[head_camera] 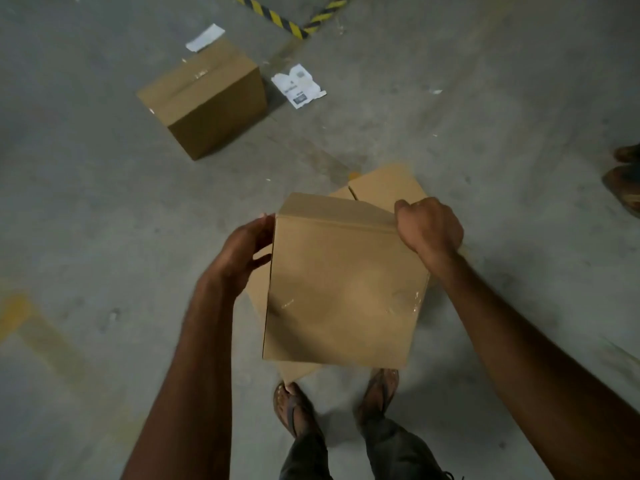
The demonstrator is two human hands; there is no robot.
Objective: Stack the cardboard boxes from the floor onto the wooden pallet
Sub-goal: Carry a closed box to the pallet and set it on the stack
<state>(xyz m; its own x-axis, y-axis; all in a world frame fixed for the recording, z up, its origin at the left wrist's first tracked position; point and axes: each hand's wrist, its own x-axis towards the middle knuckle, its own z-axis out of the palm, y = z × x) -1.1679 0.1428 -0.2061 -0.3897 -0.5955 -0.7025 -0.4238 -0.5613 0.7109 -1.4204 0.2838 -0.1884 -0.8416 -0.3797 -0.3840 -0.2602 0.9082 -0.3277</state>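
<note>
Both bare forearms reach forward and down from the lower corners of the view. The left hand (242, 251) cups the left side of the held box (343, 289), with curved fingers at its upper left edge and the thumb lower on the same side. The right hand (427, 230) is balled tight, gripping the upper right corner of that box where a flap folds over. The held box is plain brown cardboard, its broad face turned up toward the camera and a patch of clear tape shining near its right edge. It hangs between the hands, above the floor (104, 202).

Lower cardboard (384, 185) of the same brown sticks out from under it at the upper right, the left and the bottom. Whether that is a whole box or a loose sheet cannot be told.

Two feet in sandals (379, 393) stand just below the held box, on grey concrete.

Farther out, up and to the left, a second box (204, 98) sits closed on the floor with tape along its top seam. A torn paper label (298, 85) lies just beside its right side and a white scrap (204, 38) at its far corner. Yellow and black striped tape (277, 17) marks the floor at the top. Faded yellow paint (38, 327) runs along the left. Another person's shoes (627, 181) show at the right edge.
</note>
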